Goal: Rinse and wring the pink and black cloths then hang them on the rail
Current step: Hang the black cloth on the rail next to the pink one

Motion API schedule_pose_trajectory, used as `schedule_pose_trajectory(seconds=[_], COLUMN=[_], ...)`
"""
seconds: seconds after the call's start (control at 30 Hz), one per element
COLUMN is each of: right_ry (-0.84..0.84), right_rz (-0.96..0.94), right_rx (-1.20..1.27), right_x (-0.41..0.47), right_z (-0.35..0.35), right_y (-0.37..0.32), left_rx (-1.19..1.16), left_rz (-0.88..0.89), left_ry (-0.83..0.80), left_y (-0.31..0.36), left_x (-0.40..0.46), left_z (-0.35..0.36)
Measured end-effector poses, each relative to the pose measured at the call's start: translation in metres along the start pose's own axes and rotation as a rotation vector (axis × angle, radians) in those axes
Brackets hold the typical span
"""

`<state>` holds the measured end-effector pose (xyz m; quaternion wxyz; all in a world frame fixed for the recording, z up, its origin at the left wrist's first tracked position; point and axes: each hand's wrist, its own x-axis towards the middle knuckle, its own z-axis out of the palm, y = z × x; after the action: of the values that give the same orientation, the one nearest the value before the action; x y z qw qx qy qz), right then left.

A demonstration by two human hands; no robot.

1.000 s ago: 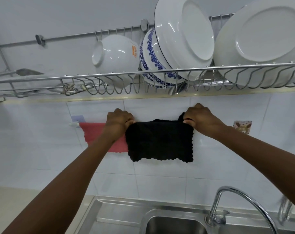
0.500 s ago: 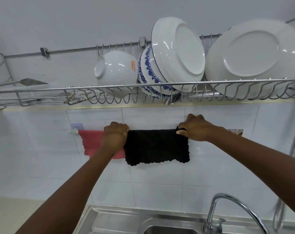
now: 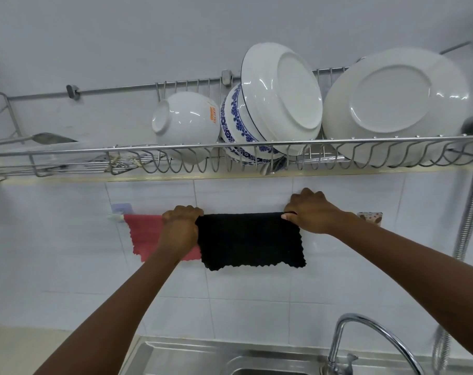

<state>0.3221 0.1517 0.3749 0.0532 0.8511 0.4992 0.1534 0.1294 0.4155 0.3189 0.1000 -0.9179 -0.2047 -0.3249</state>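
A black cloth hangs spread flat over the wall rail on the white tiles. My left hand grips its upper left corner and my right hand grips its upper right corner, both at rail height. A pink cloth hangs on the same rail just to the left, partly hidden behind my left hand and forearm. Most of the rail is covered by the two cloths.
A wire dish rack holding white bowls, a blue-patterned bowl and plates juts out right above the rail. Below stand a steel sink and a curved tap. A flexible metal hose runs down the right side.
The black cloth has come down from held in front of the wall to lying over the rail. My hands have spread its top edge wider. The camera has tilted upward.
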Motion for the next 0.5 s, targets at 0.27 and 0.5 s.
schedule_pose_trajectory(seconds=[0.27,0.5], right_ry=[-0.071,0.228], right_rz=[-0.006,-0.014], right_rx=[-0.094,0.238], right_x=[0.004,-0.015], right_z=[-0.001,0.011], right_y=[-0.006,-0.002], left_rx=[-0.136,0.026], left_rz=[0.006,0.130], left_ry=[-0.055,0.028], left_y=[-0.002,0.000], left_x=[-0.006,-0.014], left_z=[-0.002,-0.007])
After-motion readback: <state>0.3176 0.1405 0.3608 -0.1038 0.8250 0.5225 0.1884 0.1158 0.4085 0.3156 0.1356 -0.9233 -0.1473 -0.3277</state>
